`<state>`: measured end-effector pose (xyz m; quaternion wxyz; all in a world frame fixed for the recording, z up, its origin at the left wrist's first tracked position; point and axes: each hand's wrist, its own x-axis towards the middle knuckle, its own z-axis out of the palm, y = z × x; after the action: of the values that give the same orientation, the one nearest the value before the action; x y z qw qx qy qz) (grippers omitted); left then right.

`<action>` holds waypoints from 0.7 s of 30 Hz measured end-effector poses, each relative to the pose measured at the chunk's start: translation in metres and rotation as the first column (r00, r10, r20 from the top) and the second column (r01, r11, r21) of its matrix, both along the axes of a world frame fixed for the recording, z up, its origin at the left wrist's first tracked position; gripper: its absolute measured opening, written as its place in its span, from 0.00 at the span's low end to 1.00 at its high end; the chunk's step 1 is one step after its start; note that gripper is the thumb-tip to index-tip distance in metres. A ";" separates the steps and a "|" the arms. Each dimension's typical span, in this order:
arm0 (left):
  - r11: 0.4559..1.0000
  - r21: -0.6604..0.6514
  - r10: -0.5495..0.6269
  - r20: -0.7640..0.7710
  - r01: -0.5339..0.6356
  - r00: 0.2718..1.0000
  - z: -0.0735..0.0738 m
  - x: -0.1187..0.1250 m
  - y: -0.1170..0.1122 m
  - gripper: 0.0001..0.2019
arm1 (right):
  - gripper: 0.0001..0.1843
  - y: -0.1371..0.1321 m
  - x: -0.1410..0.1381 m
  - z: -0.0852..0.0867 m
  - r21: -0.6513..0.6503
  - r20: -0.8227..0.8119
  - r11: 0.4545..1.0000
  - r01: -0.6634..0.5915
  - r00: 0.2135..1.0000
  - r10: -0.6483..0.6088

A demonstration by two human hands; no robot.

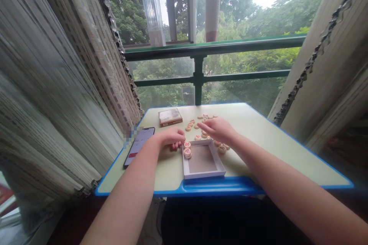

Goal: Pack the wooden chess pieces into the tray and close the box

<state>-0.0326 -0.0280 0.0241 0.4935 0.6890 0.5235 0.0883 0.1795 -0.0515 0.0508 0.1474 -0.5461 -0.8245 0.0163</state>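
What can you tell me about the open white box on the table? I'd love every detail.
The white box is a shallow, squarish tray with low whitish walls and a brownish floor; it looks like cardboard. It lies flat, open side up, on the pale table, near the blue front edge. Round pieces with red characters sit at its left side, toward the far corner; most of its floor is bare. The left hand is close to that corner, but whether it touches the box is unclear.

Discs [187, 152] lie in and behind the tray [203, 159]; phone [139, 145] left.
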 end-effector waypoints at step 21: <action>0.974 0.097 0.207 0.016 -0.207 0.978 -0.007 0.013 -0.002 0.04 | 0.20 0.019 0.025 -0.010 -0.113 0.001 0.992 0.062 0.998 -0.063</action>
<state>-0.0194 -0.0304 0.0166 0.4489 0.6538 0.5859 0.1668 0.2041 -0.0320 0.0411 0.1178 -0.5791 -0.8045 0.0587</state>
